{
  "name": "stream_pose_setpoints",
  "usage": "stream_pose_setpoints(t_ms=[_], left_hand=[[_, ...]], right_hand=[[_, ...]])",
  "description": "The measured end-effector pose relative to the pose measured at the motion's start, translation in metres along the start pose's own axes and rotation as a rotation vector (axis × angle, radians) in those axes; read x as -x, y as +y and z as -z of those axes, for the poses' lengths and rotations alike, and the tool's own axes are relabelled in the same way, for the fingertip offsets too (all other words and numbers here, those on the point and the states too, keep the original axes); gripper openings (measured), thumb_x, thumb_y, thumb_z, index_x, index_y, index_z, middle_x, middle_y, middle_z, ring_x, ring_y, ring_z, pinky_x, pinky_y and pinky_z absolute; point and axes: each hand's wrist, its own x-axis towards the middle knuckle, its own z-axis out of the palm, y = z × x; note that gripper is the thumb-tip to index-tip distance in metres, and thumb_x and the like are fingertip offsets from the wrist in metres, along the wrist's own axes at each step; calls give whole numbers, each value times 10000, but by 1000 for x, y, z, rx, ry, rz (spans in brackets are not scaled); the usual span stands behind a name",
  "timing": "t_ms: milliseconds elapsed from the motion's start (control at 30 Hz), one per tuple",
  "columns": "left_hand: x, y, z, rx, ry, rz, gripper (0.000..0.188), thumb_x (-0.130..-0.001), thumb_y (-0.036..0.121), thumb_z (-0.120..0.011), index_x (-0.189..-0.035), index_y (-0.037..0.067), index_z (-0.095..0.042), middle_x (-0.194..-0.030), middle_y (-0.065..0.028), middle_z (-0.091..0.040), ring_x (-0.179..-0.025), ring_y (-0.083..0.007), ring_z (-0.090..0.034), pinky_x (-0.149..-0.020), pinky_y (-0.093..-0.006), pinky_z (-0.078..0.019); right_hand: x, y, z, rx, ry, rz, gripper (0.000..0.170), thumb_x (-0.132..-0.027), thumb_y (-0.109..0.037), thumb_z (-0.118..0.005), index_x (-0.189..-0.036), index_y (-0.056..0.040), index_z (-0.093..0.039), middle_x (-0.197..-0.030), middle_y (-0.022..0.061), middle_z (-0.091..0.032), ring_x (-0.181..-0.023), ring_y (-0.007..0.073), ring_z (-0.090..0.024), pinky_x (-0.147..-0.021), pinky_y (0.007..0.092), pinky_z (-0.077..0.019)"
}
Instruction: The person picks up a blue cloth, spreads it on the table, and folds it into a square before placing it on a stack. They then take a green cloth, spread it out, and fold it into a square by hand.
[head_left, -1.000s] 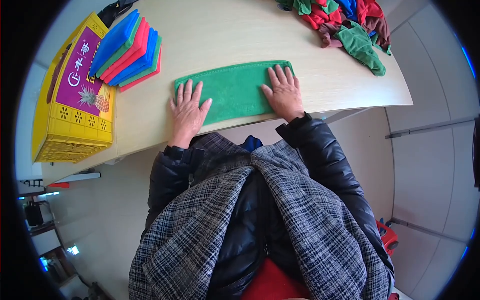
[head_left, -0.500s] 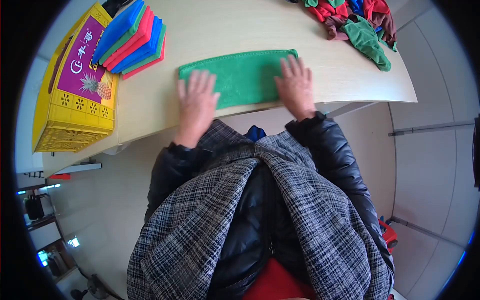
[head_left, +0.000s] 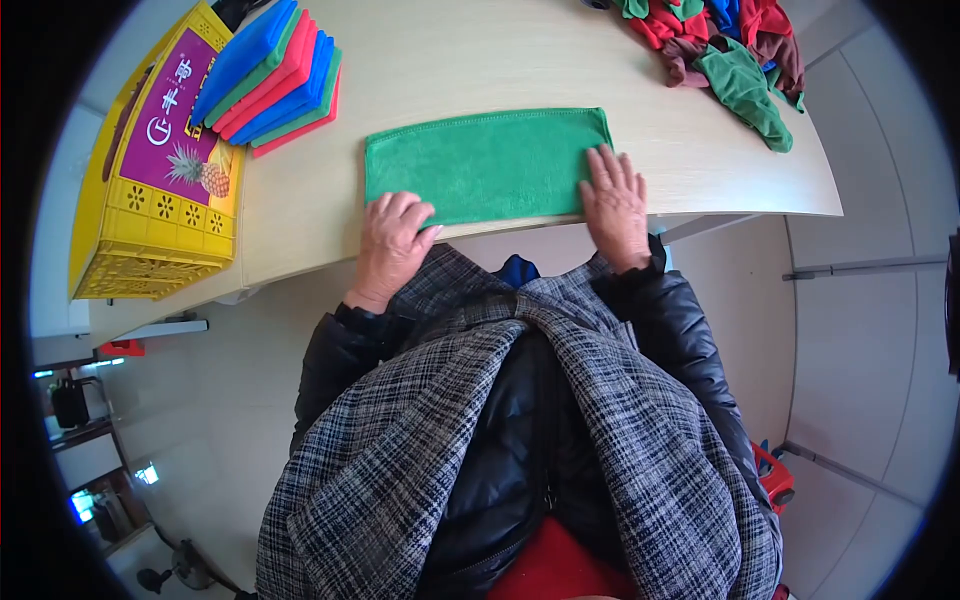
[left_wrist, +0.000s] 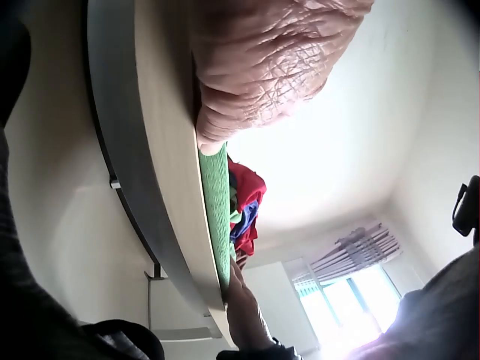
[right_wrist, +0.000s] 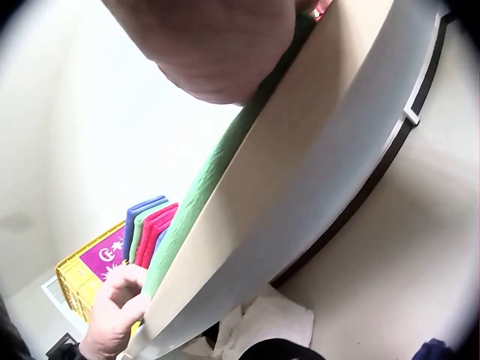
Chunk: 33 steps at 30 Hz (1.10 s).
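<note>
A green cloth (head_left: 480,165), folded into a long rectangle with a stitched far edge, lies flat along the table's front edge. At its near left corner my left hand (head_left: 392,245) has its fingers curled, the thumb along the near edge; the right wrist view shows this left hand (right_wrist: 112,315) pinching the cloth's end. My right hand (head_left: 615,208) rests with fairly straight fingers on the cloth's right end. In the left wrist view the green cloth (left_wrist: 215,202) appears edge-on, and the right hand (left_wrist: 246,311) touches its far end.
A stack of folded blue, green and red cloths (head_left: 275,85) leans by a yellow plastic crate (head_left: 160,235) at the left. Rumpled red, green, brown and blue cloths (head_left: 735,70) lie in a heap at the back right. The light wooden table (head_left: 460,60) ends just before my body.
Both hands lay flat on the cloth, then slid toward its near edge. The left fingers have curled at the near left corner; the right hand has shifted to the right end.
</note>
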Motion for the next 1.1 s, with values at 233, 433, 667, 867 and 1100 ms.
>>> stream_pose_setpoints(t_ms=[233, 433, 667, 867, 1100], left_hand=[[23, -27, 29, -22, -10, 44, 235, -755, 75, -774, -936, 63, -625, -961, -100, -608, -932, -308, -574, -819, -417, -465], [-22, -18, 20, 24, -1, 163, 209, -853, 118, -719, -1035, 44, -648, -1130, -146, -638, -1086, -350, -579, -930, -424, -460], [-49, -41, -31, -342, -198, 172, 590, -1017, 458, -490, -1500, 124, -429, -1564, -160, -380, -1465, -333, -311, -1183, -497, -259], [-36, -52, -30, -324, -223, 317, 638, -1028, 508, -429, -1544, 138, -362, -1597, -139, -334, -1491, -328, -261, -1196, -543, -198], [-33, -34, -27, -379, -78, 312, 634, -1007, 503, -476, -1521, 140, -407, -1593, -138, -343, -1478, -326, -290, -1193, -560, -201]], right_hand=[[-2, 48, 14, 219, -22, -151, 533, -1014, -299, -501, -1495, -90, -404, -1547, 152, -404, -1460, 361, -325, -1178, 529, -260], [-47, -5, 9, -9, 14, 71, 586, -1016, -373, -504, -1513, -86, -383, -1558, 176, -380, -1460, 370, -319, -1178, 532, -260], [-72, -4, -21, 25, -71, 30, 678, -1005, -511, -464, -1518, -76, -379, -1574, 189, -349, -1467, 383, -298, -1185, 530, -251], [-70, 1, -18, 8, -119, -15, 704, -999, -540, -453, -1514, -65, -383, -1582, 187, -338, -1485, 392, -260, -1192, 536, -236], [-63, -32, -2, 18, -56, 78, 666, -1008, -503, -460, -1517, -79, -386, -1584, 175, -340, -1483, 389, -268, -1190, 548, -230]])
